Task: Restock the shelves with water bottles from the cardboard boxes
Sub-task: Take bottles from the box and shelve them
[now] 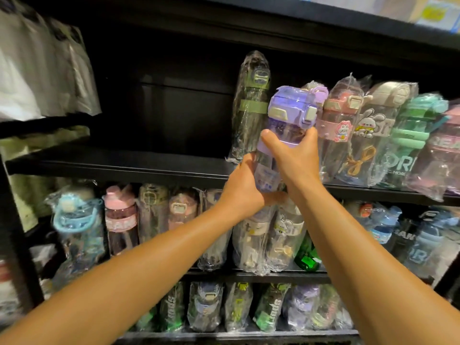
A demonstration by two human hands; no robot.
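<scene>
You have the purple bottle (286, 130) in both hands at the centre of the frame, upright and level with the front edge of the upper shelf (119, 168). Your right hand (292, 155) curls around its middle, thumb on the left side and fingers wrapped to the right. Your left hand (245, 190) cups its base from below and the left.

It looks empty, so expect it to be light and stiff. The loose clear wrapper around it is probably slick and may slide over the plastic, so keep the squeeze on the firm body below the lid, not on the crinkled slack at the top. The hinged lid and its latch are the parts most likely to snag.

The dark bottle (251, 105) stands just left of it and the pink bottle (341, 120) just right, both close enough to topple if nudged. To the left of the dark bottle the shelf runs bare toward the upper left of the frame. The board above leaves little headroom.
</scene>
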